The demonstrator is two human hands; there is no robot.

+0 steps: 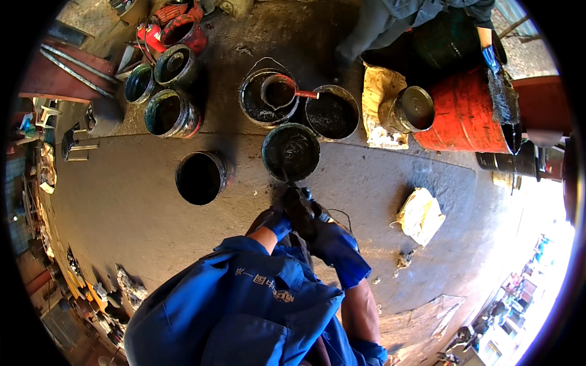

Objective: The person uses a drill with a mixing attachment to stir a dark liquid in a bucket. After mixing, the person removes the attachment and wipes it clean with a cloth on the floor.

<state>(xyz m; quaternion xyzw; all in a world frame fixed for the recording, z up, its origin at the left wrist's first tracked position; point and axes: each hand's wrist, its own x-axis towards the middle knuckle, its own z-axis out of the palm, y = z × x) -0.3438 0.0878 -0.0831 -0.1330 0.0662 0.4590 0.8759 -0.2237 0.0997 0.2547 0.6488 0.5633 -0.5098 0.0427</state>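
Note:
Both my hands wear blue gloves and grip a dark, grimy hand-held power mixer [299,210], with a thin cord beside it. My left hand [279,224] is closed at the mixer's left side, and my right hand [332,244] is closed round its rear right part. From the mixer a rod [285,175] reaches into a round bucket [264,160] of dark, thick paste, marked with swirls. The rod's lower end is hidden in the paste. Behind this bucket stand a bucket with a bail handle [243,105], carrying a red-handled pot [305,94], and another paste-filled bucket [356,122].
A dark-mouthed bucket [227,174] stands to the left, with several stained buckets [192,119] farther back. On the right lie a red drum [455,113], a tin [397,116] and a crumpled bag [421,216]. A co-worker's gloved hand [490,59] is at the drum.

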